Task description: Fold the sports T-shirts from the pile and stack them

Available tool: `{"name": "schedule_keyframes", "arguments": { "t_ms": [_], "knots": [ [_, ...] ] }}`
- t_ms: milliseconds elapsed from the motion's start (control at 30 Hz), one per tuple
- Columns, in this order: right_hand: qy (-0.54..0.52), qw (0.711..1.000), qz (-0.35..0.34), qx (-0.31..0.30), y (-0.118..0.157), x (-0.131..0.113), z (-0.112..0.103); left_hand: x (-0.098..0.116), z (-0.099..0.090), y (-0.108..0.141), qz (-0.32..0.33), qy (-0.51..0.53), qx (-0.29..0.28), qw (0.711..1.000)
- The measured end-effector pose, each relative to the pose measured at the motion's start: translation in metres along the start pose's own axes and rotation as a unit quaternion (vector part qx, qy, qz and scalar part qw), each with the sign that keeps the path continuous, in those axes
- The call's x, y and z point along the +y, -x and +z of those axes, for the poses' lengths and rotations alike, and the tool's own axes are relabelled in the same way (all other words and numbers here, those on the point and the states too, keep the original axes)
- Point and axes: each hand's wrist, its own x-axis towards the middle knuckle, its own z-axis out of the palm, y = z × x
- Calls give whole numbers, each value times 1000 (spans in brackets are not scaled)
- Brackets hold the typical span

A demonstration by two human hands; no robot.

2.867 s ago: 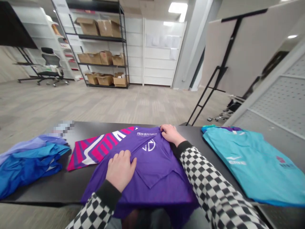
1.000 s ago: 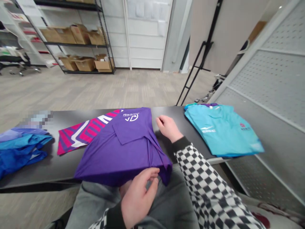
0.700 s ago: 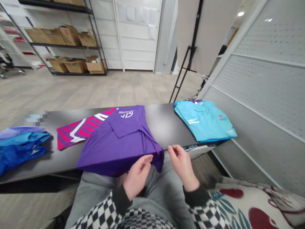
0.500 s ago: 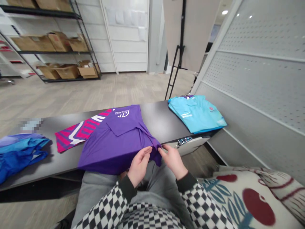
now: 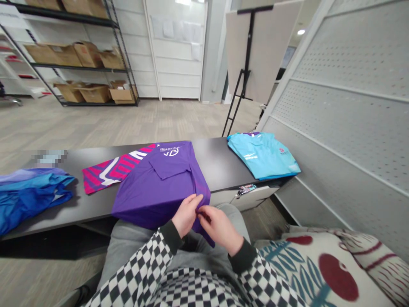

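Observation:
A purple T-shirt [image 5: 143,187] with white print at its top lies partly folded on the dark bench, its lower edge hanging over my lap. A pink and purple patterned sleeve [image 5: 110,170] sticks out from it to the left. Along the shirt's right lower edge my left hand [image 5: 186,215] is closed, with its fingers around the fabric. Just right of it, my right hand [image 5: 221,228] pinches the same edge, fingertips close to the left hand's. Below the hands a corner of purple cloth hangs down. My hands partly hide the gripped fabric.
Folded light-blue shirts [image 5: 263,157] lie at the bench's right end. Crumpled blue clothes [image 5: 32,200] are at its left. A patterned cushion [image 5: 306,264] sits at my right, beside a perforated grey partition [image 5: 351,106]. Beyond the bench [image 5: 220,166] stand an easel [image 5: 246,72] and shelves with cardboard boxes [image 5: 94,94].
My right hand has moved left and down toward my left hand, bringing the shirt's right edge inward. My left hand has closed on the fabric. The view has shifted slightly.

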Motion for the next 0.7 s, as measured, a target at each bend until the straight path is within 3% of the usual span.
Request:
{"name": "schedule_keyframes", "arguments": {
  "t_ms": [67,133,233,300,400,567,700],
  "knots": [
    [9,999,-10,-53,0,-4,-1,0,-3,-1,17,-44,7,999],
    [26,997,-8,-69,-3,-6,-9,0,-7,0,38,-89,-8,995],
    [44,999,0,-8,-21,-9,-29,-2,-12,5,77,-143,-4,987],
    [51,998,-7,48,-50,-10,-43,-3,-11,7,96,-158,10,983],
    [83,991,-20,100,-115,-8,-55,-1,-3,7,98,-134,18,986],
    [190,980,-19,55,-222,11,-53,13,7,-1,137,-123,28,983],
    [225,974,-3,18,-247,38,-43,9,-4,-2,139,-135,44,980]
  ]
}}
